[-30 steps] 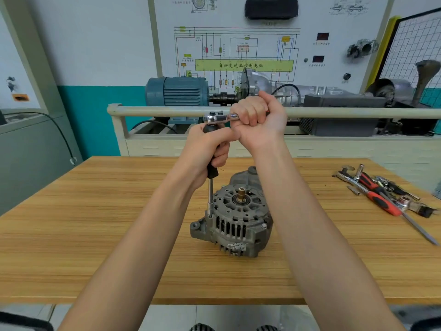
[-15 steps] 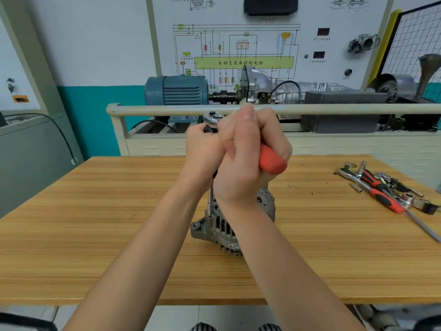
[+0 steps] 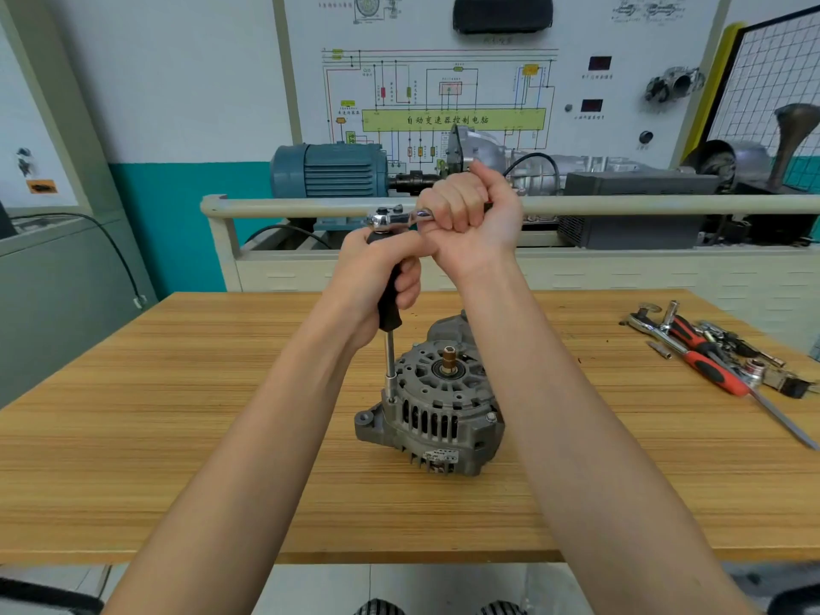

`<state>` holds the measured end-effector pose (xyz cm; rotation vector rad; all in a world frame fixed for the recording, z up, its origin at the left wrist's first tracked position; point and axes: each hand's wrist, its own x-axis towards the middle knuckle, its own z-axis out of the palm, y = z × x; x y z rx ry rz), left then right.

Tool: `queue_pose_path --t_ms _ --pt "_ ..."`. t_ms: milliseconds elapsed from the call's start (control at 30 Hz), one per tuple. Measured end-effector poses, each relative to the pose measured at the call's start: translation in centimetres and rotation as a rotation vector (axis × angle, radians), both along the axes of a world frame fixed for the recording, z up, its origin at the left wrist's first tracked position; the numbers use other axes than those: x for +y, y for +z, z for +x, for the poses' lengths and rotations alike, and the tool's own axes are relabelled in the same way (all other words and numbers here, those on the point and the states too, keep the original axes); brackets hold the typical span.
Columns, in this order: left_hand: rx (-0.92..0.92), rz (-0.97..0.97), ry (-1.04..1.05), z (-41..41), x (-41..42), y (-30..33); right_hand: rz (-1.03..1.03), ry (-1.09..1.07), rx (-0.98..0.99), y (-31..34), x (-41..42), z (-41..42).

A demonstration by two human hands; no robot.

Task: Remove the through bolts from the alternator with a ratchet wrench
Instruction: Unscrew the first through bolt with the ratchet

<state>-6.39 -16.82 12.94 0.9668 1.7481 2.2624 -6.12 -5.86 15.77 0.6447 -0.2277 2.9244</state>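
Two forearms reach out over the near edge of the wooden table (image 3: pixel 177 459), whose bare surface spreads wide on both sides of the grey alternator (image 3: pixel 437 412) standing at its middle, well back from that edge. Above it, the left hand (image 3: pixel 377 277) curls round the black grip of the upright extension bar (image 3: pixel 389 344), its socket seated on the alternator's left rim, while the right hand (image 3: pixel 470 219) is fisted round the ratchet wrench (image 3: pixel 395 218) handle. Farther right, loose tools (image 3: pixel 710 352) lie near the table's far right edge, and beyond it a beige rail (image 3: pixel 621 205) fronts the blue motor (image 3: pixel 328 170).
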Motion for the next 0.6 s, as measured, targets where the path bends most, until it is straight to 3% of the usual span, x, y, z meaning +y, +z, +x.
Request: queue_pose_path --t_ms 167,333,400,500,600 --pt "-0.038 0.053 0.161 0.3 0.8 -0.3 0.069 -0.267 0.085 -0.2 -1.1 3.0" --pt "0.008 0.004 0.307 1.2 1.7 -0.5 0.36 -1.177 0.38 -2.8 -6.5 6.5" --pt "-0.001 0.044 0.196 1.9 1.7 -0.8 0.474 -1.346 0.412 -3.5 -7.7 6.8" --pt "0.044 0.037 0.26 1.5 1.2 -0.8 0.428 -1.225 0.423 -2.9 -7.0 6.6" --pt "0.035 0.042 0.222 0.7 0.6 -0.6 0.299 -0.824 0.368 -1.4 -4.6 5.8"
